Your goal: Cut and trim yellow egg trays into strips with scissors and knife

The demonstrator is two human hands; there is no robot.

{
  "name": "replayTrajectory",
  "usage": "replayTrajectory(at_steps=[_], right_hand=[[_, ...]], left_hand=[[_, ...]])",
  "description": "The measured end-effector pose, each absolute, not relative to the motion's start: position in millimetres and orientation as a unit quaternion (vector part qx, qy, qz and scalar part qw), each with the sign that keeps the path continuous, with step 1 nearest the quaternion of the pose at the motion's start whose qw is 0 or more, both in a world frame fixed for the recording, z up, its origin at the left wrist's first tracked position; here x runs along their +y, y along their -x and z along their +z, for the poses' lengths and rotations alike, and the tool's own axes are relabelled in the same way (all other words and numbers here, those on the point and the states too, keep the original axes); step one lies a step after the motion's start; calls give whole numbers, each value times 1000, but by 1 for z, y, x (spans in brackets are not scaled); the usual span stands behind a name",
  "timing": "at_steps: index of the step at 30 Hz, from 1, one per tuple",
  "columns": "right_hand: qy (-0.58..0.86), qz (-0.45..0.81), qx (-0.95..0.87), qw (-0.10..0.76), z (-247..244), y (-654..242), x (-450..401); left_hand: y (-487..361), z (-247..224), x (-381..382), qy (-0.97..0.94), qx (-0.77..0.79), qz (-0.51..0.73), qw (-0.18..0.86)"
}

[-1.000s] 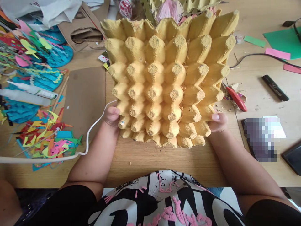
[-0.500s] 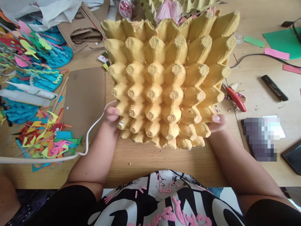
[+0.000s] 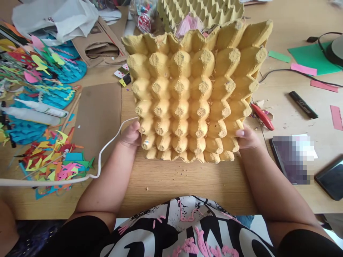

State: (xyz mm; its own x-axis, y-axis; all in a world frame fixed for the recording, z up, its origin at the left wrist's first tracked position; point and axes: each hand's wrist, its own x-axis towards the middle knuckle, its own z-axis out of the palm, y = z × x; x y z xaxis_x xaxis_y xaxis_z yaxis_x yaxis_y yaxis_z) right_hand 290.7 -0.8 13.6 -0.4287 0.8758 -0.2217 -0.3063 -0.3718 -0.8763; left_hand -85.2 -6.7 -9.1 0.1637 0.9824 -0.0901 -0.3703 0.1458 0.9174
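A yellow cardboard egg tray (image 3: 190, 100) is held up over the table, its bumpy face tilted toward me. At its lower left edge my left hand (image 3: 130, 135) is closed on the rim, most of the fingers hidden behind the tray. On the lower right edge my right hand (image 3: 248, 137) grips the rim the same way, with the thumb in front. Behind the tray's top edge a pink tassel (image 3: 189, 24) partly shows, near a second, paler egg tray (image 3: 203, 9).
Left are coloured paper scraps (image 3: 57, 157), glue bottles (image 3: 37, 110), a brown cardboard sheet (image 3: 97, 114) and a white cable (image 3: 99, 160). Right lie a red cutter (image 3: 263, 116), a black marker (image 3: 303, 104), two phones (image 3: 331, 178) and green paper (image 3: 308, 59). Crumbs (image 3: 182, 172) dot the table.
The egg tray has tilted and shifted slightly, its top edge now lower in view, uncovering more of the paler tray behind. The view has turned slightly. Both hands keep their hold.
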Motion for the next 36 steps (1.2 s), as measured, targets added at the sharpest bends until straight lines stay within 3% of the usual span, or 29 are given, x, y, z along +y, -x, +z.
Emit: replayTrajectory(at_steps=[5,9,11,13,17,21,36], right_hand=[[369,739,-394,403,14,-300,2],[371,735,-413,390,14,-300,2],[371,730,-418,394,13,-298,1],[369,727,-417,402,11,-295,1],[369,721,-417,413,8,-289,-1],[364,716,-429,412,12,-282,-4],[311,736,-483,359,19,-274,-7]], left_hand=[[68,13,-2,-387,406,561,608],[62,34,2,-388,407,722,402],[65,45,-2,-440,442,741,250],[64,59,-10,-555,451,692,97],[41,88,-34,-789,413,453,-44],[8,98,-49,-839,453,300,-28],[-7,71,-50,-820,515,240,-64]])
